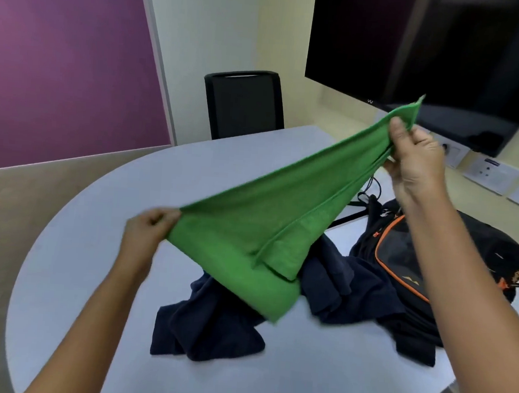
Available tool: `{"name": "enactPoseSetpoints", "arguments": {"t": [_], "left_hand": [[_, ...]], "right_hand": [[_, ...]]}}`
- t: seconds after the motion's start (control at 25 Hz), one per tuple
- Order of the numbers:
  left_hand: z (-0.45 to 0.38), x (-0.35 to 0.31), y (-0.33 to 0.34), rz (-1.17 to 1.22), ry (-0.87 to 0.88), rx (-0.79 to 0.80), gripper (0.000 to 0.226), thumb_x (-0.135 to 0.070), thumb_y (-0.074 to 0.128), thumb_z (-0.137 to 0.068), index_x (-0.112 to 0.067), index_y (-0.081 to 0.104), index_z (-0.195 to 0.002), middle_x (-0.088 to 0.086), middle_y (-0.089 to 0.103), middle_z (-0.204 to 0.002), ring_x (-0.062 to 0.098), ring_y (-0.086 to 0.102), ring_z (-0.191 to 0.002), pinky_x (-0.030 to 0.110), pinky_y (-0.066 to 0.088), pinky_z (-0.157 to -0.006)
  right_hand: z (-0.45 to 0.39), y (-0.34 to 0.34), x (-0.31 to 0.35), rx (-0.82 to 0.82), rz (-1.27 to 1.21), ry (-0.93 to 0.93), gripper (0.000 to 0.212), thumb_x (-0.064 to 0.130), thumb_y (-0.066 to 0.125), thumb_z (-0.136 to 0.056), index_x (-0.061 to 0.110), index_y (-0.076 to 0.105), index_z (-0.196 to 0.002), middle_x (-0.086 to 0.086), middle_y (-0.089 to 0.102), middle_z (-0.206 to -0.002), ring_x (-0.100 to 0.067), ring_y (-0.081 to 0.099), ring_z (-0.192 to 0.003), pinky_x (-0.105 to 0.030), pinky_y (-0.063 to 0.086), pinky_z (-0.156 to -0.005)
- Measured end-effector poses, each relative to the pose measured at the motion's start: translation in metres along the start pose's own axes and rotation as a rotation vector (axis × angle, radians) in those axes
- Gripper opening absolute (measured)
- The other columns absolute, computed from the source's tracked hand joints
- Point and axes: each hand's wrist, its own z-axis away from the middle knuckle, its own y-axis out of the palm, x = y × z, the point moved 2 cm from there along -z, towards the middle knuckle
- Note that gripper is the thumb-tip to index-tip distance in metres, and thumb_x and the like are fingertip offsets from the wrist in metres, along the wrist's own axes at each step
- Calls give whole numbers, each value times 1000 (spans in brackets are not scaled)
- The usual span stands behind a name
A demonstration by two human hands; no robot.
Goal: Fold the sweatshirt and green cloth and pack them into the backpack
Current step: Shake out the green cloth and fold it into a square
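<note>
While green cloth point(250, 226) hangs doubled above crumpled sweatshirt point(212, 325), left hand point(147, 230) pinches near-left end, right hand point(414, 158) pinches far-right end; layers may slip apart, hem may snag sweatshirt.

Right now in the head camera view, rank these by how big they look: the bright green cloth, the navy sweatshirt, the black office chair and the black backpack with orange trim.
1. Bright green cloth, held up near the camera, which inflates it.
2. Navy sweatshirt and black backpack with orange trim: too alike, both partly hidden.
3. Black office chair, farthest away.
</note>
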Motion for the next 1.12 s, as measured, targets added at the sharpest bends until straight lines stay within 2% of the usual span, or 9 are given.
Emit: {"name": "enactPoseSetpoints", "arguments": {"t": [0.12,0.24,0.32,0.44,0.56,0.8,0.92,1.0,1.12], "left_hand": [[-12,-73,-21,177,339,-104,18,-16,59,-89,-26,68,-77,-17,69,-67,-3,61,-67,13,50,-68],[-28,-101,-33,219,532,-30,3,-30,64,-84,-30,67,-86,-11,68,-83,12,59,-79,26,50,-76],[-53,-85,-19,-116,506,-49,8,-21,65,-84,-29,66,-88,-13,68,-83,6,58,-76,27,50,-78],[-88,-33,11,-541,325,-24,22,-6,59,-86,-20,66,-102,6,67,-92,15,54,-78,31,45,-79],[-98,4,19,-373,129,-19,21,-7,61,-86,-18,65,-103,9,65,-92,20,59,-83,38,51,-86],[-80,48,18,-115,-133,-164,19,-9,65,-83,-25,60,-74,6,66,-80,26,63,-85,48,53,-88],[-61,42,22,-5,-130,-138,17,-6,64,-85,-21,62,-77,-3,69,-73,21,65,-83,39,55,-79],[-47,23,21,80,-60,-20,20,-3,61,-85,-20,65,-77,-8,71,-65,8,65,-68,26,54,-68],[-31,-23,7,385,110,168,7,-20,67,-74,-25,71,-71,-8,71,-65,1,64,-57,15,53,-58]], "right_hand": [[-12,-11,41,-7,-147,-131,12,25,64,-85,16,65,-76,5,71,-69,-10,66,-70,-28,54,-69],[-29,-22,52,57,-164,-151,13,26,68,-79,14,68,-76,0,73,-76,-15,68,-77,-33,55,-78],[-47,-26,14,25,61,4,18,31,70,-71,13,68,-75,2,73,-71,-11,68,-68,-29,57,-70],[-61,-43,-76,-56,382,222,19,22,64,-87,5,66,-96,1,70,-79,-13,65,-70,-31,57,-72],[-57,-63,-137,-112,421,299,15,18,57,-92,7,66,-96,-3,66,-85,-19,62,-78,-35,55,-79],[-28,-68,-156,-175,397,263,28,16,59,-91,0,63,-113,-1,67,-93,-13,63,-83,-29,55,-82],[-2,-59,-145,-112,269,284,26,17,65,-86,3,65,-108,3,69,-87,-8,65,-77,-22,57,-73],[13,-50,-123,-35,167,302,34,32,74,-65,12,71,-93,5,72,-77,-5,66,-70,-19,56,-64],[16,-54,-73,-37,7,204,26,36,73,-54,19,73,-73,6,73,-72,-4,66,-66,-20,56,-65]]}}
